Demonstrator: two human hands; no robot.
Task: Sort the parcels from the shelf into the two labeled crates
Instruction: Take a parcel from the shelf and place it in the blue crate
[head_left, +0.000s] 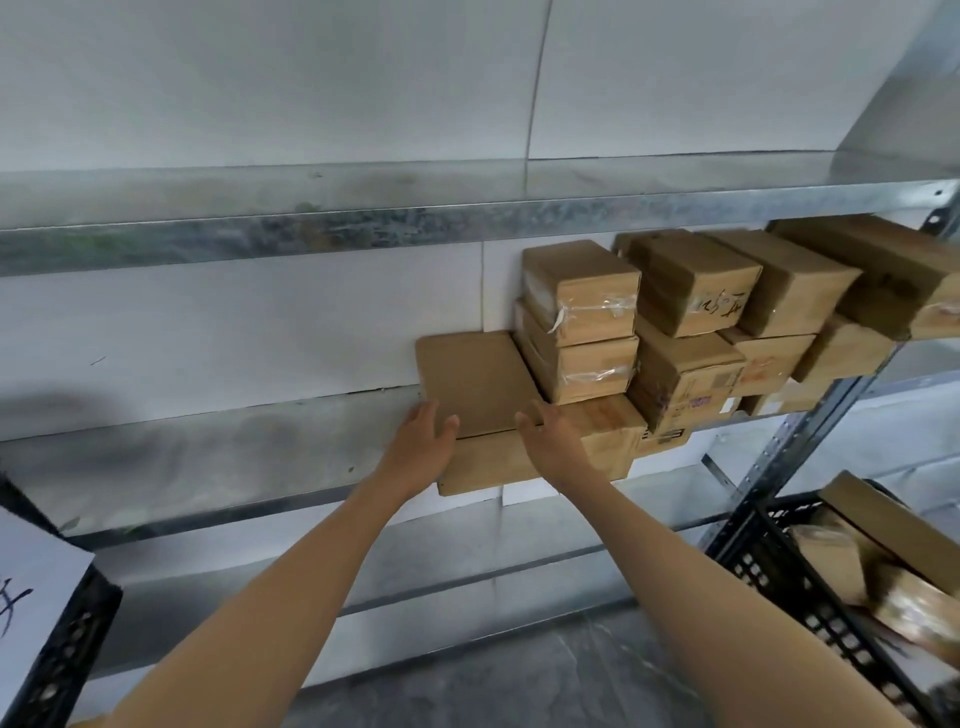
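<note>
Brown cardboard fills the right end of the metal shelf (208, 457): small taped boxes (582, 306) piled two and three high. At the left end of that pile lies a flat parcel (472, 379). It rests on a wider flat box (498, 467) that sticks out over the shelf's front edge.

The person is reaching up for the flat parcel with both hands. The left hand (423, 441) is at its front left corner, fingers straight and close together, thumb on the top. The right hand (553, 441) is at its front right corner, fingers straight and a little spread, thumb held out wide. I think neither hand has closed round it yet.

The parcel looks stiff and thin, and likely light. Its sides are smooth, so it could slip. I would hold it by its left and right sides, thumbs on top, and slide it toward the front edge before lifting, so the boxes beside it do not tip.

A black crate (779, 566) with parcels in it waits low at the right. Another crate (67, 654) with a white label (36, 571) is low at the left.
</note>
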